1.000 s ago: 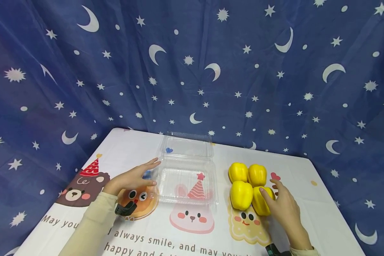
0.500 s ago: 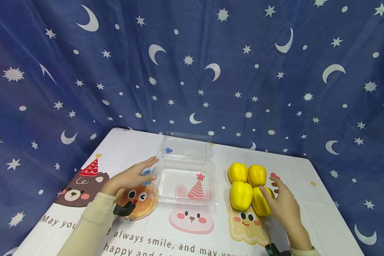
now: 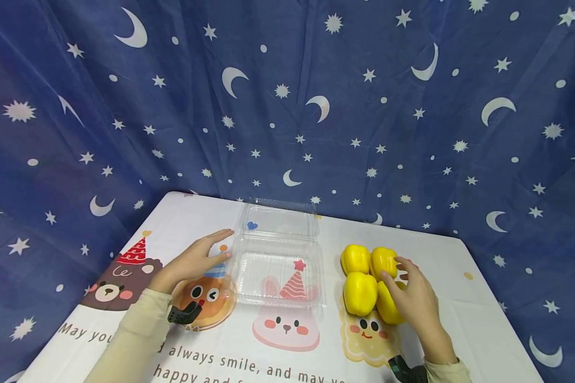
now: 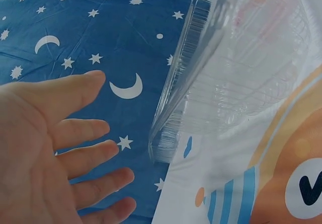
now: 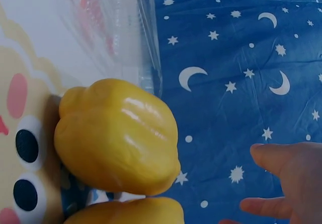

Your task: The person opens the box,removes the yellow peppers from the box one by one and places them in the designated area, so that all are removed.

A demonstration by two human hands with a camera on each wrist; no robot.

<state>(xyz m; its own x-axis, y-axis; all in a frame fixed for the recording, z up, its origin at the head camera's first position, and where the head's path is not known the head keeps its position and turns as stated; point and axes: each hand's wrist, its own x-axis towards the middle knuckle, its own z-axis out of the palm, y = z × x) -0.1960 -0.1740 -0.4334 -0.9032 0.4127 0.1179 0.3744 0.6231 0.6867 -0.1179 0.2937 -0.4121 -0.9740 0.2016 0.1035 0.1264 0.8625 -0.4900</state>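
Note:
A clear plastic clamshell container (image 3: pixel 278 240) lies with its lid folded back, at mid-table. Just left of it my left hand (image 3: pixel 191 261) hovers, fingers spread and apart from the container's wall (image 4: pixel 236 78) in the left wrist view. Several yellow bell peppers stand grouped on the right: a back left pepper (image 3: pixel 355 259), a back right pepper (image 3: pixel 382 260), a front left pepper (image 3: pixel 360 294) and a front right pepper (image 3: pixel 387 307). My right hand (image 3: pixel 418 300) is over the front right pepper, partly hiding it, fingertips near the back right one. Contact is unclear.
A white printed tablecloth (image 3: pixel 211 213) with cartoon figures and lettering covers the table. Behind it hangs a blue curtain (image 3: pixel 287 106) with moons and stars. Each wrist wears a dark strap, such as the left strap (image 3: pixel 184 314).
My right hand has shifted back and slightly left, from beside the front right pepper toward the back right one. My left hand has drawn slightly left and back from the container. The peppers stay put.

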